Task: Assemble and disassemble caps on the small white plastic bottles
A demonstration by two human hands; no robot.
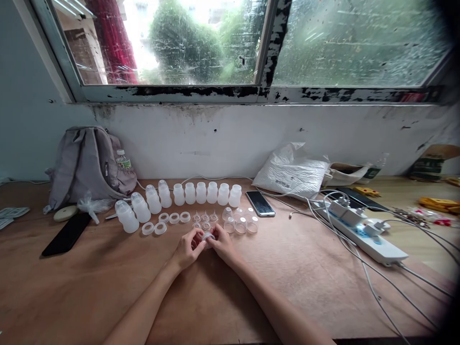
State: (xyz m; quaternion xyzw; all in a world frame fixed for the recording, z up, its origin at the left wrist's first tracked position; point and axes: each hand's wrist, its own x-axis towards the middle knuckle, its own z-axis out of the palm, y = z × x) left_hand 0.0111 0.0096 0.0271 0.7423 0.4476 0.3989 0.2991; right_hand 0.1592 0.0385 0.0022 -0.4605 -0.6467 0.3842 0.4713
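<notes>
Here I pinch a ring [208, 236] between both grips, left hand [187, 249] and right hand [222, 243], bottles [179, 195] just beyond.

Bottles [179, 199] line up behind rings [168, 221]; backpack [88, 163] left, power strip [362, 230] right.

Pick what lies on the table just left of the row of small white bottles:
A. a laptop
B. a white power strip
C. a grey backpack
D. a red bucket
C: the grey backpack leans against the wall at the left end of the row of white bottles, while the power strip lies far to the right.
</notes>
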